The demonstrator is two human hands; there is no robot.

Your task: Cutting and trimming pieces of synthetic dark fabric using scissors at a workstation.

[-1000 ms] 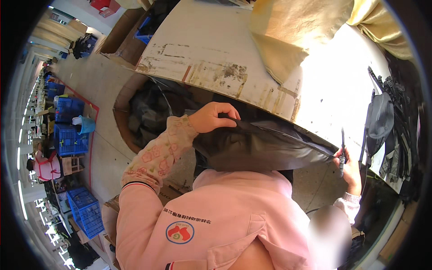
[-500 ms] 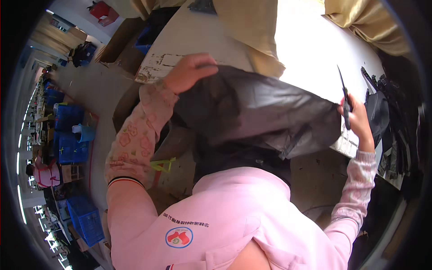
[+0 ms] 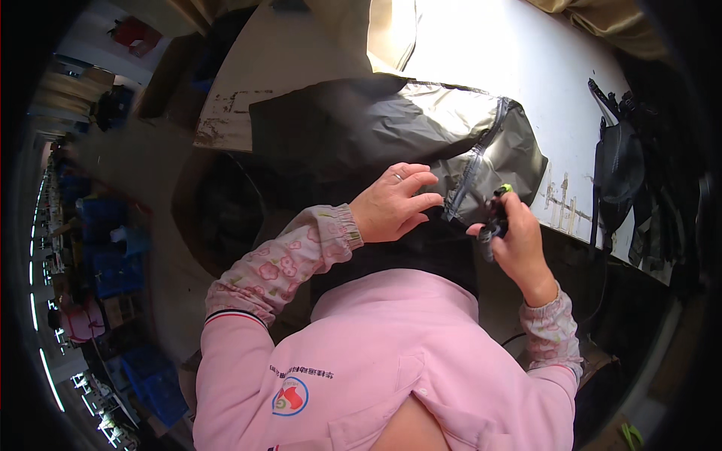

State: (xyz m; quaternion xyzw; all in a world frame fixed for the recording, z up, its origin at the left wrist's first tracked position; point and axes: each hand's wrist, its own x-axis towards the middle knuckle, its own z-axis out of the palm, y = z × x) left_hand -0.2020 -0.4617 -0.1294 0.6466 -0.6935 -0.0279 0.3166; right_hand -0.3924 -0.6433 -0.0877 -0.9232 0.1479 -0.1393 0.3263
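A dark, glossy fabric piece (image 3: pixel 338 113) lies spread over the near part of the white table (image 3: pixel 526 52), its near side hanging toward my lap. A darker seam-like strip (image 3: pixel 481 146) runs down its right part. My left hand (image 3: pixel 395 203) hovers at the fabric's near edge with fingers apart, a ring on one of them, and holds nothing. Just right of the strip's lower end, my right hand (image 3: pixel 519 244) is closed round black-handled scissors (image 3: pixel 494 225). Their blades are hard to make out here, and a small yellow-green bit shows by the fingers.
Black straps and dark pieces (image 3: pixel 624 165) hang at the table's right edge. Beige cloth (image 3: pixel 391 37) lies at the back, with gold curtain (image 3: pixel 602 19) at the far right. Blue crates (image 3: pixel 113 255) and a person in pink (image 3: pixel 83 319) are far left.
The fabric, held stretched between both hands before, now lies on the table with its strip showing. My left hand let go and moved right and nearer; my right hand moved left with the scissors.
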